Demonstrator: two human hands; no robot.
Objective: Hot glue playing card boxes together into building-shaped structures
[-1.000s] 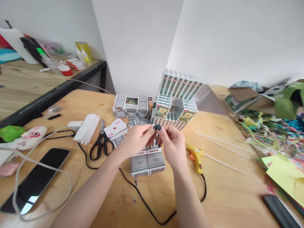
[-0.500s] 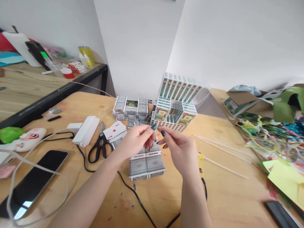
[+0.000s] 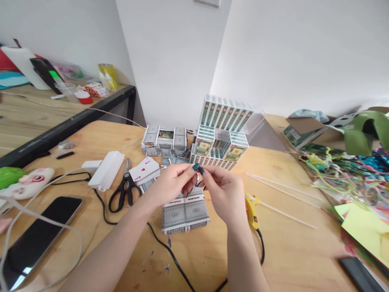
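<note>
My left hand (image 3: 174, 182) and my right hand (image 3: 223, 190) meet fingertip to fingertip above a flat grey block of glued playing cards (image 3: 184, 211) on the wooden table (image 3: 288, 243). Both hands are pinched closed; what sits between the fingertips is too small to make out. Behind them stands a tall structure of card boxes (image 3: 223, 132) and a lower grey card block (image 3: 164, 140). A few loose playing cards (image 3: 144, 169) lie to the left of my left hand.
Black scissors (image 3: 121, 188), a white adapter (image 3: 106, 170) and a phone (image 3: 36, 235) with cables lie at the left. A yellow glue gun (image 3: 251, 205) and white glue sticks (image 3: 282, 194) lie at the right, beside coloured paper scraps (image 3: 349, 174).
My right hand drew a little away from the left half a second ago, then came back so the fingertips touch again. The view shifted slightly.
</note>
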